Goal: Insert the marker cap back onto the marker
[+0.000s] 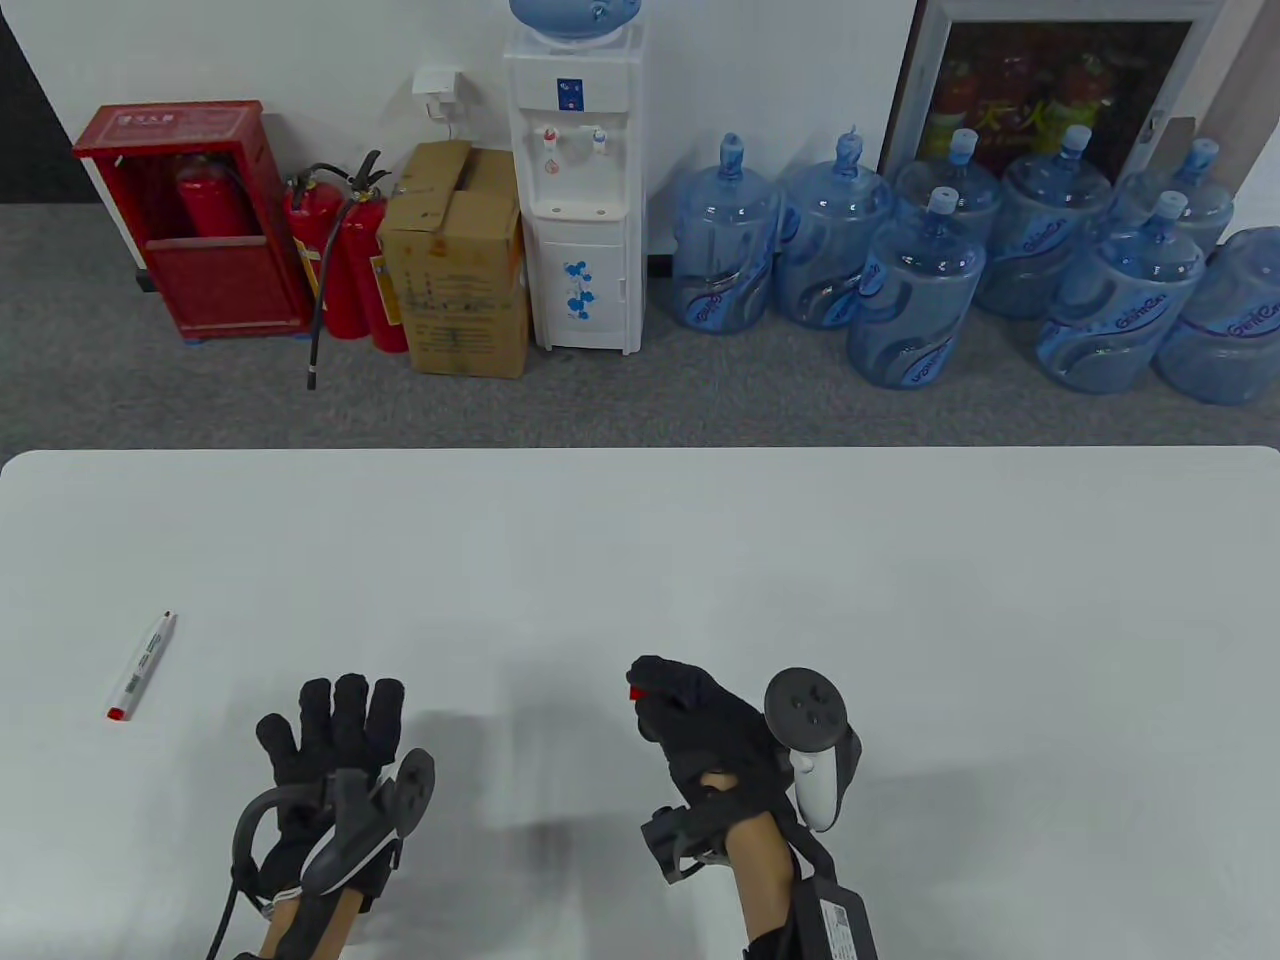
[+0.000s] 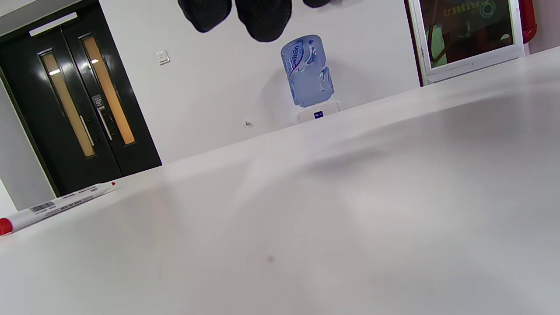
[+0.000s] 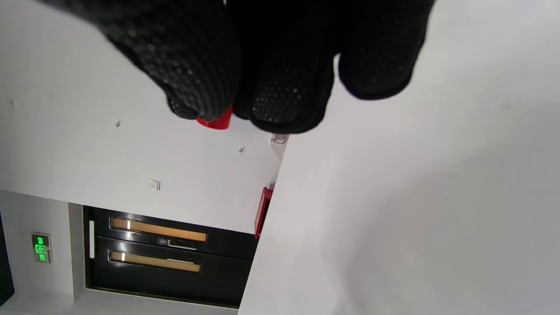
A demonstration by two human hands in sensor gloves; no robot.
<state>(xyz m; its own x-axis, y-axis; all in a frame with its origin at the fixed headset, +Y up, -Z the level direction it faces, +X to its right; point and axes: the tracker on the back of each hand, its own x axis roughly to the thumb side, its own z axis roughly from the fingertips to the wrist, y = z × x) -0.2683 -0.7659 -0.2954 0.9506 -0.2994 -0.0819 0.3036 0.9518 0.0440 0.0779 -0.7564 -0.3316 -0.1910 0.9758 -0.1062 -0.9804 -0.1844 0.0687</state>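
Note:
A white marker [image 1: 142, 664] with a red tip and a red end lies uncapped on the white table [image 1: 900, 560] at the left. It also shows in the left wrist view [image 2: 57, 204]. My right hand [image 1: 690, 715] pinches the small red cap [image 1: 634, 691] between thumb and fingers, off the table at centre. The cap's end [image 3: 215, 120] peeks out under the fingertips [image 3: 280, 105] in the right wrist view. My left hand [image 1: 335, 725] is open and empty, fingers spread, to the right of the marker and apart from it.
The table's far edge [image 1: 640, 450] runs across the middle of the table view. Beyond it on the floor stand water jugs [image 1: 915, 290], a water dispenser [image 1: 575, 190], a cardboard box [image 1: 455, 260] and fire extinguishers [image 1: 345, 260].

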